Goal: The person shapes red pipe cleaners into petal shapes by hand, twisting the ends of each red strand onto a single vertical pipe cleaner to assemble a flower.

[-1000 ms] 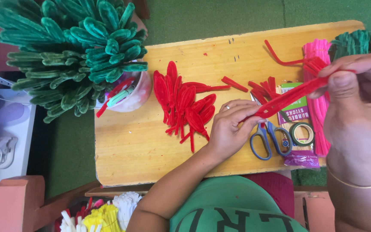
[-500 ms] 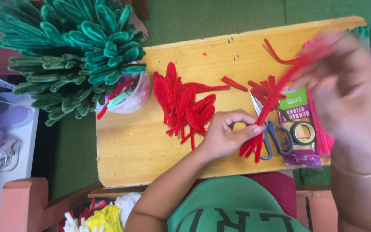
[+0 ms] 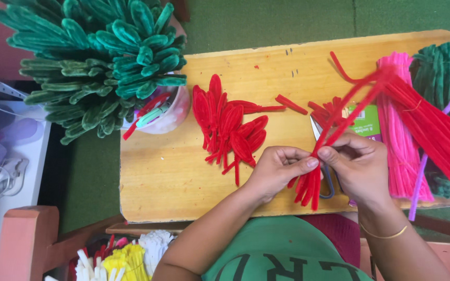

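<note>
You hold a small bunch of red pipe cleaners (image 3: 339, 125) over the near edge of the wooden board (image 3: 162, 177). The stems run up and to the right, away from you, while their lower ends hang below your fingers, just in front of your body. Your left hand (image 3: 277, 171) is curled, thumb and forefinger pinching the bunch near its lower part, seemingly to keep the stems gathered. Your right hand (image 3: 358, 166) meets it from the other side, fingertips pressed on the same spot, so the two grips touch.

Beneath your hands lie scissors (image 3: 325, 156), mostly hidden. Left of them, finished red looped petals (image 3: 230, 127) are heaped mid-board. A pink bundle (image 3: 402, 140) and dark green bundle (image 3: 444, 62) lie along the right edge. A green pipe-cleaner plant (image 3: 100, 62) stands in a cup (image 3: 167, 112) at the board's far left corner.
</note>
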